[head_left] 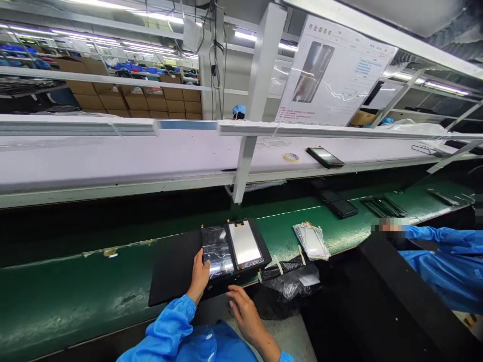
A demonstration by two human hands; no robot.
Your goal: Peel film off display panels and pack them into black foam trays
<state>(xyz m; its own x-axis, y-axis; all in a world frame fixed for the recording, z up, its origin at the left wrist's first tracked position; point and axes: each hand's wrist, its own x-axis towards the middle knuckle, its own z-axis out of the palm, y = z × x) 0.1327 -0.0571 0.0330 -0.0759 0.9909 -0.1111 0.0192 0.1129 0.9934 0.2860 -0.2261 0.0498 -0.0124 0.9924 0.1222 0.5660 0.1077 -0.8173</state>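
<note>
A black tray (177,266) lies on the green conveyor belt (68,291) in front of me. On it sit a display panel under clear glossy film (217,249) and, right of it, a panel with a pale matte face (245,244). My left hand (199,276) rests on the film-covered panel, thumb on its lower left edge, fingers curled at the edge. My right hand (243,306) hovers low at the tray's near edge, fingers loosely spread, holding nothing.
A stack of filmed panels (312,240) and a crumpled black bag (290,286) lie to the right. Dark trays (341,206) sit farther along the belt. A co-worker's blue sleeve (445,256) is at right. A shelf above holds tape (291,157) and a panel (325,157).
</note>
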